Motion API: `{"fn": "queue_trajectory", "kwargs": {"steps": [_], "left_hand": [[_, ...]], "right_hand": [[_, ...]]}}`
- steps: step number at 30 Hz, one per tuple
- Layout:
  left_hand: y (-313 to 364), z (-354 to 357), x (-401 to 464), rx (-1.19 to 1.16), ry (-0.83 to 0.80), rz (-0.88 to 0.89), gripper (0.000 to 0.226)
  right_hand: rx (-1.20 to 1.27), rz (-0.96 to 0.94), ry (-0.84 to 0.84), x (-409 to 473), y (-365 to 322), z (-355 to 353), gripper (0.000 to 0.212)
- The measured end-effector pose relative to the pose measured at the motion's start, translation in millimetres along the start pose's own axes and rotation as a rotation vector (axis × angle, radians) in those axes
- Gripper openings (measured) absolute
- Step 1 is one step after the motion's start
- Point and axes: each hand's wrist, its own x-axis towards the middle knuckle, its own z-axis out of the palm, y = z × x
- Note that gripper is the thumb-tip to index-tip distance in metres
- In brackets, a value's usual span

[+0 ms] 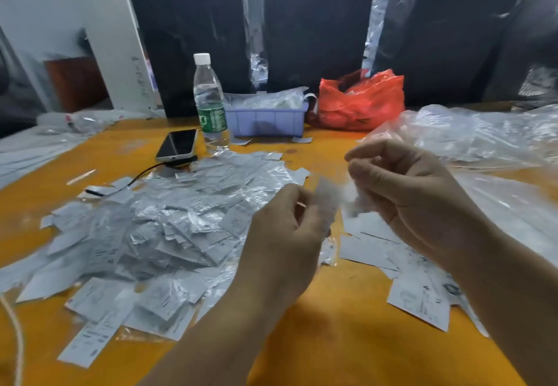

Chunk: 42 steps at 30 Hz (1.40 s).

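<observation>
Step, as judged: slipping paper label (327, 201) into small clear bag (357, 202). Both are held above tabletop (332, 340), near centre, blurred.
Left hand (280, 228) curled, pinching label. Right hand (401, 192) curled, pinching bag.
Advice: spread bag mouth, feed label narrow end first, drop onto heap (157, 234) at left.
Counts: water bottle (210, 104) one; phone (178, 144) one; lilac tray (265, 122) one; red bag (362, 104) one; black wrapped blocks (187, 32) three; heap pieces too many to count.

Bottle (210, 100) stands between phone (177, 144) and tray (265, 121), behind label pile (157, 234).

Blurred white slip (327, 201) pinched between left hand (280, 231) and right hand (404, 192)
</observation>
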Motion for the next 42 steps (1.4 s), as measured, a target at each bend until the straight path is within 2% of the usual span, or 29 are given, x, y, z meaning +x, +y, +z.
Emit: {"fn": "queue_trajectory", "kwargs": {"steps": [1, 2, 5, 9, 15, 18, 20, 24, 26, 28, 31, 35, 39, 42], "left_hand": [[-1, -1, 1, -0.002, -0.01, 0.003, 0.008], [-2, -1, 2, 0.001, -0.02, 0.006, 0.008], [-4, -1, 2, 0.008, -0.052, 0.026, 0.035], [-2, -3, 2, -0.037, -0.062, -0.016, 0.023], [1, -7, 4, -0.107, -0.134, -0.043, 0.024], [1, -7, 4, -0.139, -0.145, -0.02, 0.027], [1, -6, 4, -0.143, -0.127, -0.011, 0.021], [0, -3, 4, -0.148, -0.103, -0.001, 0.017], [2, -3, 3, -0.143, -0.089, 0.006, 0.018], [2, -3, 3, -0.15, -0.072, -0.002, 0.019], [2, -4, 3, -0.147, -0.066, -0.011, 0.019], [4, -4, 0, -0.173, -0.102, -0.005, 0.033], [2, -6, 4, -0.237, -0.116, -0.039, 0.019], [1, -7, 5, -0.214, -0.106, -0.013, 0.016]], "right_hand": [[-0.009, 0.027, -0.023, -1, 6, -2, 0.025], [-0.023, 0.063, -0.038, -4, 12, -3, 0.027], [0.013, 0.162, -0.029, -8, 23, -10, 0.029], [-0.015, 0.197, 0.011, -10, 25, -6, 0.025], [-0.201, 0.194, 0.057, -13, 20, -1, 0.035], [-0.29, 0.173, 0.062, -13, 19, -1, 0.035], [-0.329, 0.168, 0.054, -13, 19, -1, 0.032], [-0.158, 0.206, -0.043, -12, 21, -3, 0.022], [-0.05, 0.255, -0.122, -14, 20, -3, 0.028], [-0.063, 0.258, -0.163, -15, 20, -4, 0.03], [-0.098, 0.24, -0.104, -17, 21, -4, 0.025], [-0.086, 0.227, -0.048, -18, 20, -4, 0.027], [-0.101, 0.245, -0.084, -17, 17, -3, 0.021], [-0.089, 0.27, -0.131, -18, 17, -3, 0.028]]}}
